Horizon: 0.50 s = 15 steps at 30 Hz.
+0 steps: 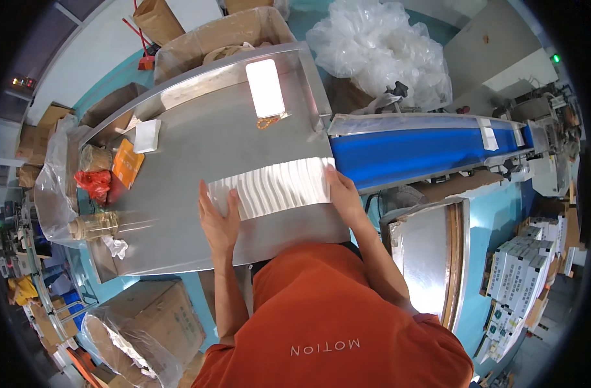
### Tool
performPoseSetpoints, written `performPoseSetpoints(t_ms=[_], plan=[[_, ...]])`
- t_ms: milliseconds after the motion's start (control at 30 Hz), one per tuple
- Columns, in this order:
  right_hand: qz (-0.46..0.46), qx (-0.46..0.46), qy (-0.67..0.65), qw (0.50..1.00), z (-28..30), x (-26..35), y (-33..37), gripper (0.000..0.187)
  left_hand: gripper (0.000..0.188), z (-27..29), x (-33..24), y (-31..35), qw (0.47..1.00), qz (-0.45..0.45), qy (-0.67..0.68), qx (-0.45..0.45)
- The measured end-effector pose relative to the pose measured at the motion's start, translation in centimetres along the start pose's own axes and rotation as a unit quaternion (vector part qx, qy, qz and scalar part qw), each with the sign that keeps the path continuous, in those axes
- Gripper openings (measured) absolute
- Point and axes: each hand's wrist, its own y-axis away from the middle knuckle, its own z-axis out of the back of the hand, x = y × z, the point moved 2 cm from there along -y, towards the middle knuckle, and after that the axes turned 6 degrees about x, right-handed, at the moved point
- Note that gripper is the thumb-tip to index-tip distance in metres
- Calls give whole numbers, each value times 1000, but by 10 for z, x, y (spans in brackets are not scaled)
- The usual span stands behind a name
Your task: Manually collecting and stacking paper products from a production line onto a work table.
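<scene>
A long row of thin white packets (pixel 273 187), packed face to face on edge, lies across the metal table (pixel 179 161) in front of me. My left hand (pixel 220 220) presses against its left end, with thumb and fingers apart around the end packets. At the opposite end, beside the blue conveyor belt (pixel 411 152), my right hand (pixel 344 194) bears on the last packets. The row is held between both hands and bends slightly upward to the right. What the packets contain cannot be seen.
A phone with a bright screen (pixel 265 88) lies on the table's far side. Toward the left are a white packet (pixel 147 136), an orange packet (pixel 128 163), a red plastic bag (pixel 94 185) and a clear roll of film (pixel 95 226). Raised metal rims edge the table. White packets (pixel 488 134) sit along the conveyor.
</scene>
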Motion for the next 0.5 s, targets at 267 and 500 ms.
performPoseSetpoints(t_ms=[267, 500], plan=[[-21, 12, -97, 995, 15, -1, 9, 59, 72, -3, -1, 1, 1000, 6, 0, -4], [-158, 64, -336, 926, 11, -24, 11, 36, 73, -2, 4, 3, 999, 33, 7, -4]])
